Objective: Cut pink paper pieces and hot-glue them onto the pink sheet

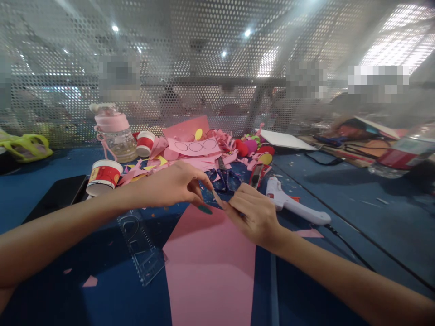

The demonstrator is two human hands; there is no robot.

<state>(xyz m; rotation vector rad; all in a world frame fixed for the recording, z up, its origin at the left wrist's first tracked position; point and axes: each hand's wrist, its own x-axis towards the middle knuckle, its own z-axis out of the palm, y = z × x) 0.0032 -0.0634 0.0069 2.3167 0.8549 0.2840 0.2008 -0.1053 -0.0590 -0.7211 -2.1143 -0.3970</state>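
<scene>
Over the large pink paper sheet [210, 267], my two hands meet at a small pale pink paper piece [217, 199], seen nearly edge-on. My right hand [254, 213] pinches its lower end, fingers curled. My left hand [176, 185] has its index fingertip at the upper end of the piece, and its other fingers bend beneath. A dark green oval [205, 209] shows at my left thumb; whether it is a nail or a loose piece, I cannot tell. Just beyond my hands lie dark-handled scissors [222, 179] and a red utility knife [257, 175].
A white glue gun [295, 206] with its cord lies right; a clear stencil ruler [141, 249] lies left. Behind are pink paper scraps [200, 158], paper cups [104, 174], a pink-lidded bottle [115, 133] and a perforated metal screen [204, 59]. A black phone-like slab [56, 197] lies left.
</scene>
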